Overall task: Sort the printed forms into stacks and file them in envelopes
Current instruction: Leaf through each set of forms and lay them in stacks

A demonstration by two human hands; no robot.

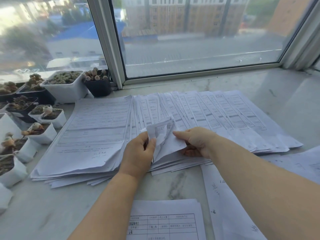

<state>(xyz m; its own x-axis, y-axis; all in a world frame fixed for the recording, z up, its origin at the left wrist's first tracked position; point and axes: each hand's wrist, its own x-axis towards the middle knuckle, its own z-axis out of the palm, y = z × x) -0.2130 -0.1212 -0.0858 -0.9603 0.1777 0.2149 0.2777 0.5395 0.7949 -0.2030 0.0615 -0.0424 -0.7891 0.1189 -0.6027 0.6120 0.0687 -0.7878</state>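
A wide spread of printed forms (216,115) lies fanned across the marble sill, with a thicker stack (90,135) at its left end. My left hand (138,153) and my right hand (195,141) both hold one form (164,137) in the middle of the spread, its near part lifted and curled. The left thumb pinches the curled edge. The right hand grips the sheet's right side with its thumb on top. A smaller stack of forms with a table (164,220) lies near me. No envelope is in view.
Several small pots of succulents (64,87) crowd the sill's left side, close to the left stack. More loose sheets (225,205) lie at the right under my right forearm. The window frame (110,49) stands right behind the papers.
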